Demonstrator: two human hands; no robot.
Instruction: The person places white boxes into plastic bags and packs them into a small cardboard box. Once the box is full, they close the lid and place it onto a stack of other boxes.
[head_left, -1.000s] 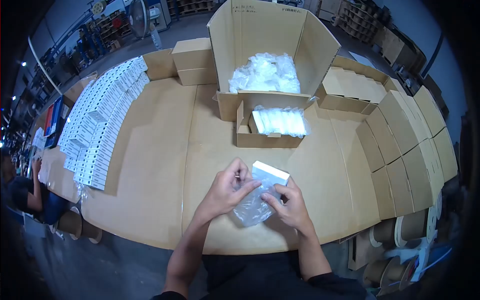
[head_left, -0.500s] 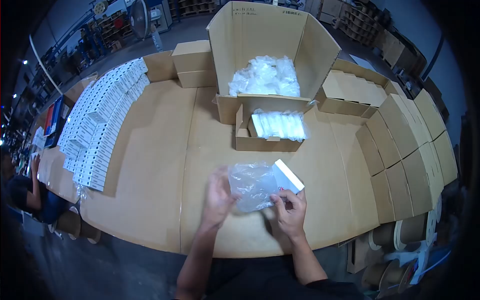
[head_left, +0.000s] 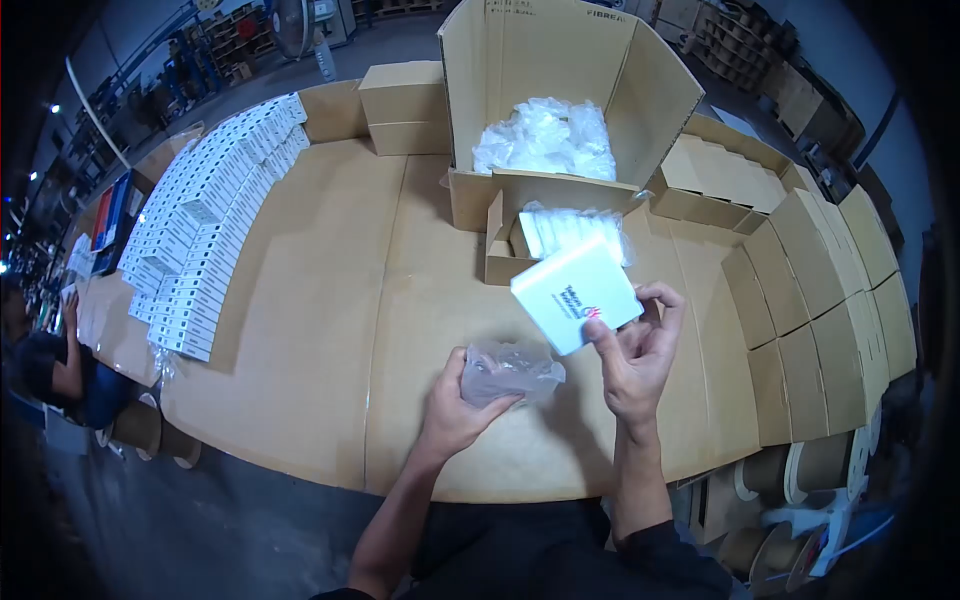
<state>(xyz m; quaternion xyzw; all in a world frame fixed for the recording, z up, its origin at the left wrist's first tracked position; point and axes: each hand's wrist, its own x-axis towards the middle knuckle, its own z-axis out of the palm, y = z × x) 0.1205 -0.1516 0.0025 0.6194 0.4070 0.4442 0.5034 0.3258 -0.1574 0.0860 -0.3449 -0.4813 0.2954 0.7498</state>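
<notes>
My left hand (head_left: 458,408) grips a clear plastic bag (head_left: 512,372), its mouth spread wide toward the upper right. Above and to the right of the bag, my right hand (head_left: 640,362) pinches a flat white box (head_left: 574,296) by its right side. Dark print and a small pink mark show on the box's face, which is tilted. Box and bag are apart. Just behind them, a small open carton (head_left: 507,268) holds a row of white boxes in plastic bags (head_left: 570,228), partly covered by the box I hold.
A tall open carton (head_left: 560,60) with a heap of clear plastic bags (head_left: 545,140) stands at the back. Rows of small white boxes (head_left: 220,210) are stacked at left. Brown cartons (head_left: 800,320) are piled at right. Another person (head_left: 65,370) sits at far left.
The white box has risen away from the bag with my right hand, its printed face now showing. My left hand has closed on the bag, and the bag's mouth has opened out.
</notes>
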